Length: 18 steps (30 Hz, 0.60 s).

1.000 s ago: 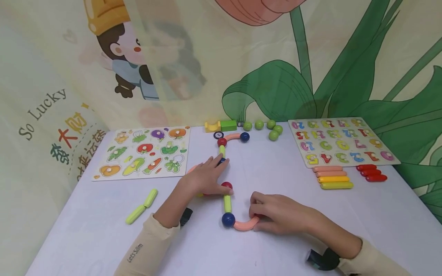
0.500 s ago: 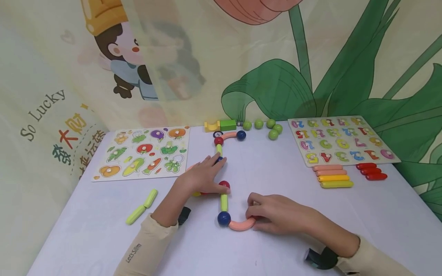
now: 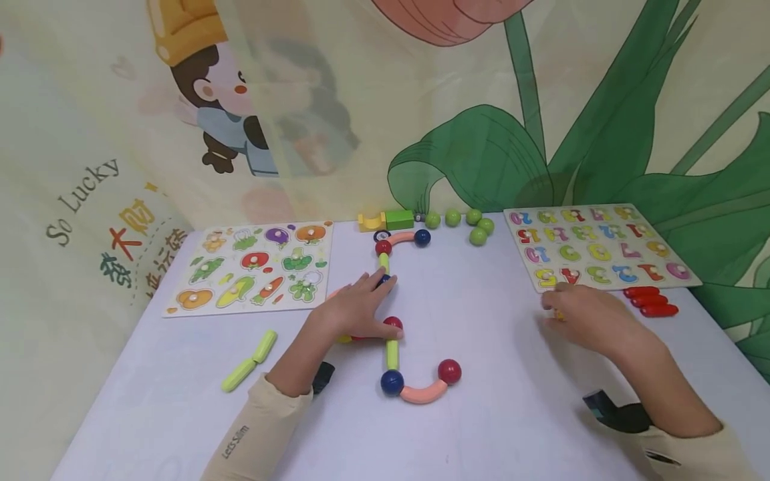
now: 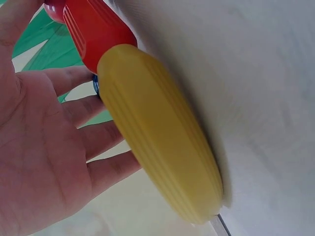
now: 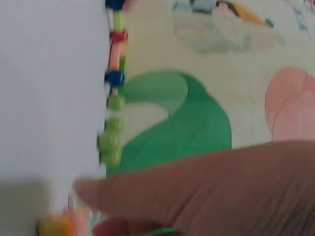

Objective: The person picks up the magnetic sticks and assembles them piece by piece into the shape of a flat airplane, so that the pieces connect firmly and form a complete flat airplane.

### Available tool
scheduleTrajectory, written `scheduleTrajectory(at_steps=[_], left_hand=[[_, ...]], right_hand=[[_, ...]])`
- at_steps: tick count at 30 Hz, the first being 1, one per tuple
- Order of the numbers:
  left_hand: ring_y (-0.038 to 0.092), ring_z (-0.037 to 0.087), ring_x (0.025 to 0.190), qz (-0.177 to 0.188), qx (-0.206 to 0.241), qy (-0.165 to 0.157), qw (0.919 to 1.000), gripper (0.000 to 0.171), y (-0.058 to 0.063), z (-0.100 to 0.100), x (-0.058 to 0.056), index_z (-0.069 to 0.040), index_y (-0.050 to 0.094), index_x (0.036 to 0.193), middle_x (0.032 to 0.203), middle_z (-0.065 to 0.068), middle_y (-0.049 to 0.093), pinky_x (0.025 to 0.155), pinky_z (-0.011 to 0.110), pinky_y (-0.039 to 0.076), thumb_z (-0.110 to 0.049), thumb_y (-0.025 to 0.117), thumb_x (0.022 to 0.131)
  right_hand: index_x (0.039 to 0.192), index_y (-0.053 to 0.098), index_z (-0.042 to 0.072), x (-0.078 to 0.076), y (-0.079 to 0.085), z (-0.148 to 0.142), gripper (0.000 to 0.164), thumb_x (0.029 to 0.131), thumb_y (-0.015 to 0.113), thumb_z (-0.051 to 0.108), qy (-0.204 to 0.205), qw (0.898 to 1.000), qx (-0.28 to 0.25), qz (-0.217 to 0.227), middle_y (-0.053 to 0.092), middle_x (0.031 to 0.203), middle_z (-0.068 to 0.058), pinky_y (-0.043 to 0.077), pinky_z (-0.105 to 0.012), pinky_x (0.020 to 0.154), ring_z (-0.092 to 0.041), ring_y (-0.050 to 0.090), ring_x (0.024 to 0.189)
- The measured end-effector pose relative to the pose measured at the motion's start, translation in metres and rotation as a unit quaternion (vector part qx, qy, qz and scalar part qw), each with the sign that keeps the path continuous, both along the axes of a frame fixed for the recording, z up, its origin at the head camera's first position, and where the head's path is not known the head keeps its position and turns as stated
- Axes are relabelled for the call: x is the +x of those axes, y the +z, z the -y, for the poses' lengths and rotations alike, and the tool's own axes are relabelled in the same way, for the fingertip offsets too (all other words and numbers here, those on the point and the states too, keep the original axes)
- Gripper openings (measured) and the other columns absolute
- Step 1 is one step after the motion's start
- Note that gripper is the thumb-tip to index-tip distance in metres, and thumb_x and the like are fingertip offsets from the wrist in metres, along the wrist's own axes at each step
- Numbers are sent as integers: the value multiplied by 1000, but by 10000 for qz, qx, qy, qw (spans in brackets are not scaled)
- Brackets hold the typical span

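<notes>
My left hand rests over a chain of balls and sticks, fingers spread and straight. Its thumb touches a red ball; its fingertips reach a partly covered blue ball. From the red ball a lime stick runs to a blue ball, then a curved pink stick leads to another red ball. In the left wrist view, a yellow stick joins a red stick beside the fingers. My right hand is over the sticks below the number board, a yellow stick showing between its fingers; the grip is unclear.
A vegetable puzzle board lies at left, with two lime sticks in front. Several green balls and a green block sit at the back. Red sticks lie by the number board.
My right hand has left the end of the curved pink stick, uncovering the red ball there, and has moved right to the sticks by the number board. My left hand stays in place.
</notes>
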<state>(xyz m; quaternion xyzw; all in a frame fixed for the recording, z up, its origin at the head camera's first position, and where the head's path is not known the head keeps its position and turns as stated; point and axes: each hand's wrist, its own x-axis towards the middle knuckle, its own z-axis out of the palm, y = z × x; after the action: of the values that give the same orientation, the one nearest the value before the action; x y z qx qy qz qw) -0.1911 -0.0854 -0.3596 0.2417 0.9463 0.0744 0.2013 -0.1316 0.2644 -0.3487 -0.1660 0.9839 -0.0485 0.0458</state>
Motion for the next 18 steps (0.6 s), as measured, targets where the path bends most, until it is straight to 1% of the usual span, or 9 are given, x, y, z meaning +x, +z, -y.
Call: scheduleTrajectory(at_steps=[2, 5, 8, 11, 14, 16, 18], left_hand=[[9, 29, 135, 3, 18, -13, 10000, 97, 0, -1, 0, -23, 19, 145, 150, 4, 8, 103, 50, 18, -67, 60, 69], [9, 29, 135, -7, 24, -23, 10000, 97, 0, -1, 0, -23, 19, 145, 150, 4, 8, 104, 49, 18, -67, 60, 68], [9, 28, 135, -33, 32, 0, 10000, 98, 1, 0, 0, -23, 19, 145, 150, 4, 8, 104, 49, 18, -67, 60, 68], [9, 29, 135, -62, 44, 1, 10000, 97, 1, 0, 0, -23, 20, 145, 150, 4, 9, 103, 49, 18, -66, 61, 68], [9, 29, 135, -57, 37, -14, 10000, 97, 0, -1, 0, -22, 20, 145, 150, 5, 9, 103, 50, 19, -66, 61, 68], [9, 29, 135, -50, 12, -14, 10000, 97, 0, -1, 0, -22, 19, 145, 150, 4, 9, 103, 50, 19, -66, 61, 68], [9, 29, 135, -46, -4, -14, 10000, 98, 0, -1, 0, -22, 19, 145, 150, 4, 9, 103, 50, 19, -66, 60, 68]], right_hand=[[103, 66, 3, 1, 0, -18, 39, 71, 76, 21, -342, 9989, 270, 168, 59, 87, -14, 48, -33, 53, -26, 51, 74], [101, 66, 0, 1, -4, -31, 39, 70, 76, 20, -676, 9964, 342, 375, 57, 81, -13, 42, -27, 47, -25, 47, 70], [99, 65, 0, 0, -9, -34, 37, 69, 76, 20, -804, 9954, 302, 434, 55, 77, -10, 39, -26, 46, -23, 47, 68], [95, 66, 3, 0, -11, -31, 33, 69, 76, 19, -747, 9950, 323, 585, 52, 73, -6, 39, -26, 47, -21, 46, 66], [87, 66, 8, 1, -13, -25, 24, 70, 76, 21, -510, 9945, 268, 870, 49, 67, -1, 40, -25, 49, -16, 45, 63], [81, 63, 12, 1, -15, -16, 19, 71, 75, 23, -280, 9934, 97, 1111, 45, 63, 2, 40, -24, 50, -13, 44, 61], [79, 60, 16, -1, -17, -5, 18, 73, 74, 25, -25, 9927, -196, 1188, 45, 62, 4, 40, -24, 51, -11, 44, 59]])
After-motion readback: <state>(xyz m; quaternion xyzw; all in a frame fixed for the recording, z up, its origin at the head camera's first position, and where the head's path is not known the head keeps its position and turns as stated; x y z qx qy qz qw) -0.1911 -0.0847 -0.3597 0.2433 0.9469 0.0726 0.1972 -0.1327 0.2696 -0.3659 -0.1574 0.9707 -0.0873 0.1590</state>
